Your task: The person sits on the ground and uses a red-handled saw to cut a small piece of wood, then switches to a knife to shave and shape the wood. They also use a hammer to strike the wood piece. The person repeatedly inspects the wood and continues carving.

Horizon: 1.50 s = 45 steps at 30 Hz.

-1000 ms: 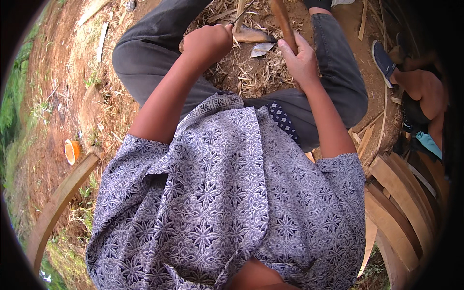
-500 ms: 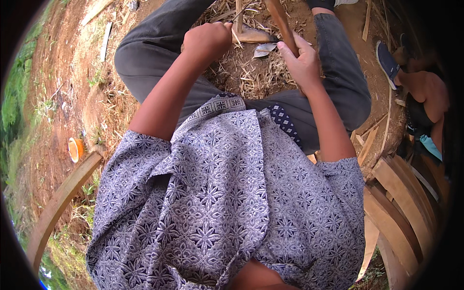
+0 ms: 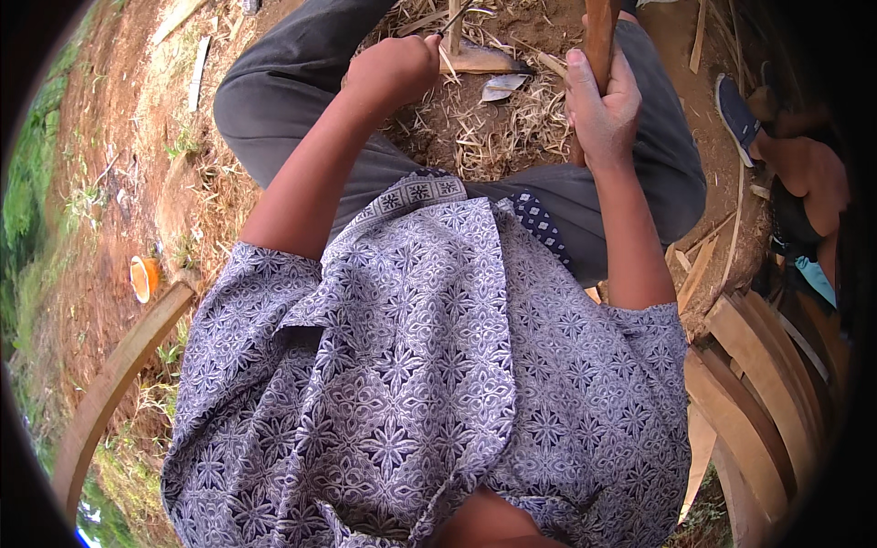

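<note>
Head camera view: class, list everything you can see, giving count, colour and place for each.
Wooden handle: one, reddish-brown, in right hand
Thin rod: one, dark, in left hand
Upright stick: one, pale, top centre
Wood block: one, brown, between the legs
Leaf-shaped piece: one, grey, below block
Shavings: many, pale, on ground
Container: one, orange, left
Beam: one, brown, lower left
Boards: several, brown, lower right
Greenery: patches, green, left edge
Another person's shoe: one, dark blue, right
Cloth: one, light blue, right
Shirt: one, patterned blue-white, centre
Trousers: one pair, dark grey, upper centre
Left hand: one, bare, upper centre
Right hand: one, bare, upper right
</note>
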Each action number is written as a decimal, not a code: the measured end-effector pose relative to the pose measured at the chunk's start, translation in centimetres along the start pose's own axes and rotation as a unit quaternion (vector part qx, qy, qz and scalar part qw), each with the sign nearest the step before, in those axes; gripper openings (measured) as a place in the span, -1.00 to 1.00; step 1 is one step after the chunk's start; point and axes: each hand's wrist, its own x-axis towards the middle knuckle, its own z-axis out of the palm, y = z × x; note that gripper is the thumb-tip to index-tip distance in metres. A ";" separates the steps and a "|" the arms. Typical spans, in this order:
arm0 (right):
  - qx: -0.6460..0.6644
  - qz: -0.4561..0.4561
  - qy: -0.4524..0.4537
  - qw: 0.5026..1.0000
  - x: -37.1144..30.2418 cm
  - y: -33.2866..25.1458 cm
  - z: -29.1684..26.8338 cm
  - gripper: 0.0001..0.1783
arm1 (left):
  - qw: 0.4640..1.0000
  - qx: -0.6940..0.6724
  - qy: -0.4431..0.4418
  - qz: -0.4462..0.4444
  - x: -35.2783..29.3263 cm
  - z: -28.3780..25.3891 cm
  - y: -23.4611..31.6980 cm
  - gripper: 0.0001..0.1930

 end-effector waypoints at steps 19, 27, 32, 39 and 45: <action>-0.119 0.114 -0.170 0.972 -1.3 3.5 1.6 -0.44 | 0.969 0.124 0.079 0.196 2.3 1.3 -3.4 -0.67; -0.040 -0.009 -0.069 0.997 -0.4 -0.7 1.7 -0.48 | 0.957 0.144 0.097 0.231 1.0 0.5 -3.7 -0.70; -0.124 -0.025 -0.113 0.986 0.1 3.3 1.6 -0.48 | 0.992 0.084 -0.030 0.090 1.5 -1.5 0.1 -0.53; -0.095 -0.037 -0.085 0.991 -0.5 3.9 2.0 -0.47 | 0.991 0.077 0.006 0.109 1.1 -0.2 -0.5 -0.52; -0.009 0.061 -0.069 0.996 -0.3 0.5 0.6 -0.45 | 0.988 0.077 0.079 0.109 -0.2 0.0 0.6 -0.57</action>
